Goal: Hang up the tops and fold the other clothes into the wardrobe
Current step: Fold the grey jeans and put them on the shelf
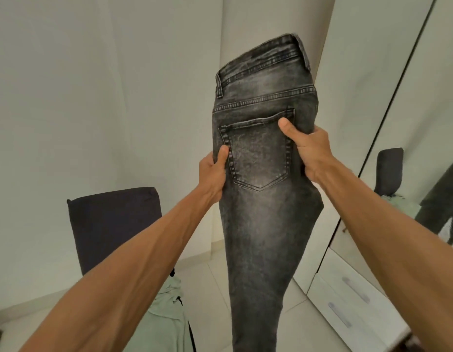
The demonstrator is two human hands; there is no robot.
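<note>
Head view: jeans held up in air, doubled lengthwise. Left hand pinches the edge at 9 o'clock, right hand at 3. Risk: grip at seat only; legs hanging toward 6 may slip apart, spoiling the fold.

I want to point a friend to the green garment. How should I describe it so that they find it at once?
Start at the dark chair by the white wall, left of the held-up grey jeans. On its seat lies a crumpled pale green garment. It is the only light cloth there; the chair and jeans are both dark.
</note>
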